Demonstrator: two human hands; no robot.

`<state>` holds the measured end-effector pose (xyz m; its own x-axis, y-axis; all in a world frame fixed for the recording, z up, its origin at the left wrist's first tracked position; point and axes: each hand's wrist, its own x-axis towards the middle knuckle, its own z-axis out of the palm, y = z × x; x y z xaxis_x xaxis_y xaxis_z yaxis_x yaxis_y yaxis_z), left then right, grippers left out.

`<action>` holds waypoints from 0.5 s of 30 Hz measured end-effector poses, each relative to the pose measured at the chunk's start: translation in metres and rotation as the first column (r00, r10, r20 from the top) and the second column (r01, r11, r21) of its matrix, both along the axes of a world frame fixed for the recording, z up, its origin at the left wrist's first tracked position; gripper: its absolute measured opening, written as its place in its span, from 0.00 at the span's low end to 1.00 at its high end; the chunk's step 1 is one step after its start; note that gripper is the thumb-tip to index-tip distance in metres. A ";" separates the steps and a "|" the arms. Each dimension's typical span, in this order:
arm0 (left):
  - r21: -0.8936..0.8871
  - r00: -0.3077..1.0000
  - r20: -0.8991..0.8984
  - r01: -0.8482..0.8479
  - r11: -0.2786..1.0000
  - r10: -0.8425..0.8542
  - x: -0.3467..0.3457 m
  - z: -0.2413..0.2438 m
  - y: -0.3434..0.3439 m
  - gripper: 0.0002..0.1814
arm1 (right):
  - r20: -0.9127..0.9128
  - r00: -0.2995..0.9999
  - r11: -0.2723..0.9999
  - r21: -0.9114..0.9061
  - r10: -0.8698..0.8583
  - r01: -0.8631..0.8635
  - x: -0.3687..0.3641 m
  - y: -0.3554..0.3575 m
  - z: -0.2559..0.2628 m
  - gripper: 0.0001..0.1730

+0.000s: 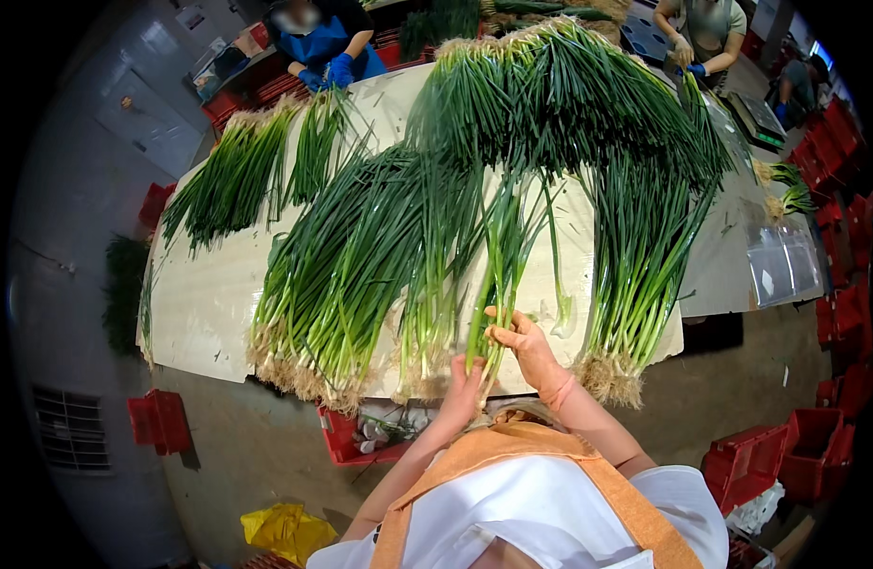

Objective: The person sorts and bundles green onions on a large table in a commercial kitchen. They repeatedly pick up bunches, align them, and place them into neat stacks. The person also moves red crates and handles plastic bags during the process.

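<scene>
Near the table's front edge, my left hand (466, 387) is closed round the lower white stems of a few green onions (504, 263), whose leaves point away from me. My right hand (525, 345) touches the same stalks a little higher, thumb and fingers around them. To the left lies a large pile of green onions (337, 284), roots towards me; a smaller bunch (433, 306) lies between it and my hands. At the right is another rooted bunch (625, 284). A single stalk piece (563, 306) lies beside my right hand.
A long heap of green onions (550, 92) crosses the far side of the pale table (201, 306). Co-workers in aprons stand beyond it, one with blue gloves (340, 70). A red crate (344, 437) sits below the front edge; more red crates (746, 462) stand at right.
</scene>
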<state>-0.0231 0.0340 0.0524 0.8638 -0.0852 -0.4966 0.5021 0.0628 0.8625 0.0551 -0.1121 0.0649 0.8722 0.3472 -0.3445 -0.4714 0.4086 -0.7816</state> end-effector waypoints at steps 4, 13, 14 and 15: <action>-0.143 0.965 0.201 -0.141 0.980 0.169 -0.004 -0.019 0.008 0.12 | 0.032 0.999 0.999 -0.020 -0.034 0.035 -0.004 -0.003 0.011 0.25; 0.110 0.965 0.258 0.006 0.994 -0.035 -0.002 0.000 0.001 0.12 | 0.023 0.997 0.995 -0.068 -0.070 0.071 -0.005 -0.006 0.007 0.23; 0.079 0.980 0.192 0.034 0.996 -0.048 -0.003 0.004 -0.003 0.12 | 0.003 0.997 0.995 -0.065 -0.073 0.073 -0.006 -0.005 0.006 0.23; 0.048 0.990 0.128 0.059 0.997 -0.065 -0.004 0.009 -0.008 0.11 | -0.003 0.997 0.995 -0.062 -0.073 0.073 -0.005 -0.005 0.005 0.22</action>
